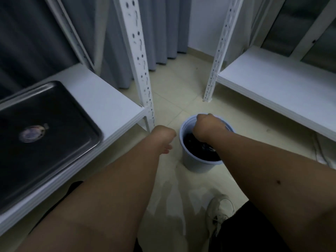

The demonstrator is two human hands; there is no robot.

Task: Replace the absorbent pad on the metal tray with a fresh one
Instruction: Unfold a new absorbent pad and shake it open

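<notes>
The dark metal tray (54, 113) lies on the low white shelf (112, 104) at the left, with no pad on it and only a light reflection in its middle. My right hand (209, 126) hangs bent at the wrist over a pale blue bin (196, 164) on the floor. Its fingers point down into the bin and are hidden behind the back of the hand. My left hand (164, 137) hovers beside the shelf's front post, left of the bin, its fingers loosely curled downward and holding nothing. The bin's inside looks dark, and no pad shows plainly.
A white perforated shelf post (143, 73) stands just left of my left hand. A second white shelf (272, 84) and its post (216, 57) stand at the right. Grey curtains (160, 30) hang behind. My white shoe (218, 210) rests on the tiled floor.
</notes>
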